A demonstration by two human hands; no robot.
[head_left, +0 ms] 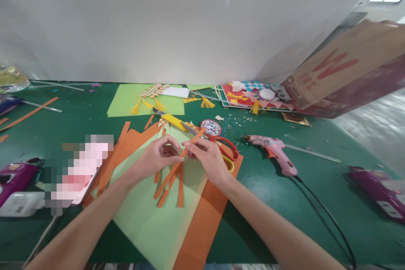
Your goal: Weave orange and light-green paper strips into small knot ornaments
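My right hand [209,158] pinches a long orange paper strip [169,177] between thumb and fingers. The strip slants from above this hand down to the lower left. My left hand [160,156] is beside it, fingers curved, with a gap between thumb and index; its thumb tip is close to the strip. Beneath both hands, several more orange strips [180,190] hang out over a light green paper sheet [139,215]. A small woven orange-and-white piece [162,123] shows just above my left hand; the hands partly hide what joins the strips.
Red-handled scissors [232,145] and a yellow craft knife [172,121] lie just beyond my hands. Right of them are a pink glue gun [275,149] with a cord and a paper bag [351,71]. A phone [84,173] is at left. A white panel [158,25] rises behind.
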